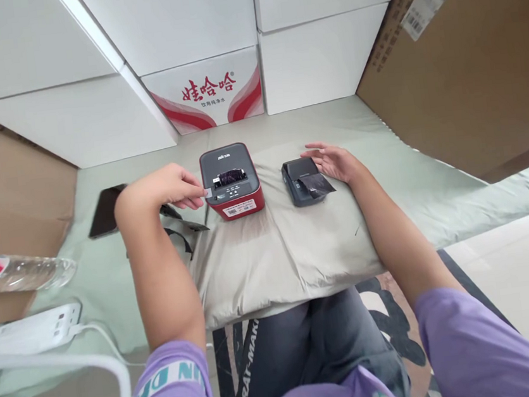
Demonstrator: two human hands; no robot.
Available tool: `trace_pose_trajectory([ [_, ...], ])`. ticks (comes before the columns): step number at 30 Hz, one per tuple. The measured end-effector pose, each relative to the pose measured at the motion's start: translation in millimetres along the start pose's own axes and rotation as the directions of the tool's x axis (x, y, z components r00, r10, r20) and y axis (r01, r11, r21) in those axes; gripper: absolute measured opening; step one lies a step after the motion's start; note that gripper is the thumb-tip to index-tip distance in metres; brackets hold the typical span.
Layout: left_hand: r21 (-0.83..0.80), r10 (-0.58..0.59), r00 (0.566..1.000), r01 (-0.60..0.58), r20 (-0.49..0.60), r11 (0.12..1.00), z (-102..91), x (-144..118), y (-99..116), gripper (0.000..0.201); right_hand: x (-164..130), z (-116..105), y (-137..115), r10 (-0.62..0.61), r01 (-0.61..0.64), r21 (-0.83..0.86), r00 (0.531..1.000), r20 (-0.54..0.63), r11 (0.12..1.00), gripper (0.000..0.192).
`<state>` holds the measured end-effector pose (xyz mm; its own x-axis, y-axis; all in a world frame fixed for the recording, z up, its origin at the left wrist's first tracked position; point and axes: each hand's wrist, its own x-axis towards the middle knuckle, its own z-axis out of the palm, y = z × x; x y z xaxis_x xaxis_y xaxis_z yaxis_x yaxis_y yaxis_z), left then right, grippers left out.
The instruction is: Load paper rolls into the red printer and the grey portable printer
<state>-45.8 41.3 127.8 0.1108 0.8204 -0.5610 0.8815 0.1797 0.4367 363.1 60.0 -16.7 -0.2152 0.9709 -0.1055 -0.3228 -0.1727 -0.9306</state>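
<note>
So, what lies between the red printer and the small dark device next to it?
In the head view, only bare beige pillow shows between the red printer and the small dark device. The right hand rests at the device's far side.

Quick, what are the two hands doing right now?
Left hand: fingers pinched on a small white label at the red printer.
Right hand: open, holding nothing, beside the small black device.

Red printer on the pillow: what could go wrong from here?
1. The red printer sits on a soft pillow, so the left hand pinching the small label at its side could tip or slide it.
2. The right hand rests against the small black device, which could get nudged.
</note>
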Motion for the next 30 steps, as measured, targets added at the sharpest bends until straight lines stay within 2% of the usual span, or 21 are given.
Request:
trace_pose_trajectory([
  [7,0.108,0.02,0.999,-0.017,-0.032,0.994,3.2,1.1,4.2,0.035,-2.0,1.4,0.2,-0.019,0.018,-0.043,1.0,-0.016,0.999,0.037],
  [12,0.21,0.005,0.997,0.011,-0.074,0.978,7.4,1.0,6.8,0.034,-2.7,3.9,-0.2,-0.02,0.018,-0.061,0.999,-0.038,0.998,0.037],
  [20,0.1,0.024,0.999,-0.019,-0.049,0.995,8.6,0.8,0.3,0.034,-4.3,7.9,1.9,-0.058,0.052,-0.089,0.996,-0.073,0.995,0.037],
  [30,0.098,0.047,0.997,-0.041,-0.054,0.994,14.5,-7.7,11.7,0.033,-5.6,8.6,4.4,-0.095,0.08,-0.129,0.989,-0.11,0.988,0.037],
])
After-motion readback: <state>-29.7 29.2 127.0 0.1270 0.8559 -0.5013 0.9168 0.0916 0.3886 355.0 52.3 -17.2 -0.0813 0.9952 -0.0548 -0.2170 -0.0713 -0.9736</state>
